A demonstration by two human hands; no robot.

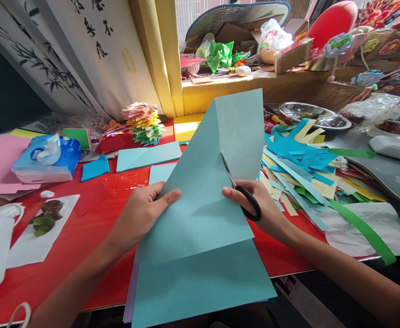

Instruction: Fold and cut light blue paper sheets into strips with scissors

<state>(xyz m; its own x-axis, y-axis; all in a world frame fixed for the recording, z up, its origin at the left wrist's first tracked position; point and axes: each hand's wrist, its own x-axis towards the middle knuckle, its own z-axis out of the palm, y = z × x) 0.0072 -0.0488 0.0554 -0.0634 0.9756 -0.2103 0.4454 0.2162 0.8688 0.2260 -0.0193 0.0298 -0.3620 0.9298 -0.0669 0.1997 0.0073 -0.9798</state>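
Note:
My left hand (152,209) pinches the left edge of a light blue sheet of paper (196,205), thumb on top. The sheet is held up in front of me, and its upper right part is partly cut and angled away. Black-handled scissors (251,200) are in my right hand (254,196), with the blades at the cut line in the paper. Part of the blades is hidden by the sheet. Below it lies another light blue sheet (203,282), with a lilac sheet (130,291) showing at its left side.
Blue, cream and green paper strips (299,159) are heaped at the right. A stack of folded coloured paper (143,123), a blue tissue pack (48,157) and light blue strips (148,156) lie on the red table (104,246). A metal bowl (340,122) stands farther back.

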